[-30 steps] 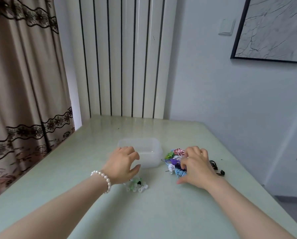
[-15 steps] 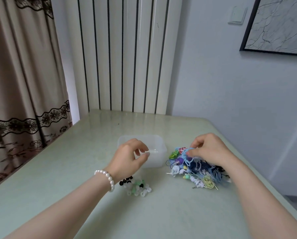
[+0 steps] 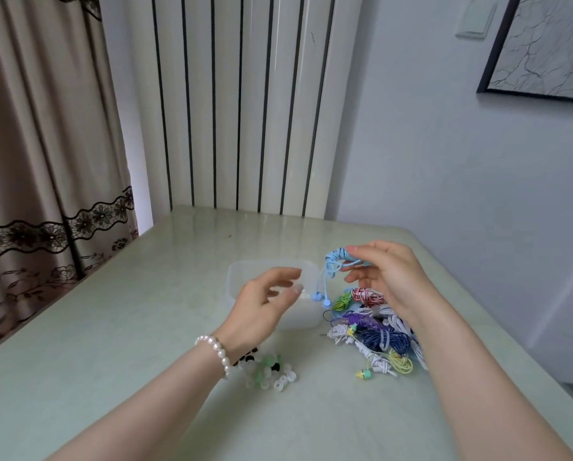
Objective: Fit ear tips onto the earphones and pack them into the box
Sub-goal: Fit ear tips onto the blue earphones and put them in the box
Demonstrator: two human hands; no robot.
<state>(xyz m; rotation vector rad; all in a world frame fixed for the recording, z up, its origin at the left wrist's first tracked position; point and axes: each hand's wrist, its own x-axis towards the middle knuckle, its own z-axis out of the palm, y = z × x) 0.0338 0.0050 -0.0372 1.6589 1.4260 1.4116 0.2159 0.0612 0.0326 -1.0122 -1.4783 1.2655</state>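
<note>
Light-blue earphones (image 3: 336, 261), coiled, are being pinched by the right hand (image 3: 388, 277) at centre right of the frame, buds dangling over the translucent box (image 3: 245, 271). The left hand (image 3: 261, 304) is being held beside them, fingers loosely spread, gripping nothing. Bundled earphones (image 3: 375, 334) are lying lower right; ear tips (image 3: 271, 374) are being kept bottom centre on the table (image 3: 112, 327).

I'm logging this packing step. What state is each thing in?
light blue earphones: coiled, lifted, buds dangling
right hand: pinches the light blue earphones
left hand: open, holds nothing
box: lid off
earphone pile: bundled, on the table
ear tips: loose heap on the table
</note>
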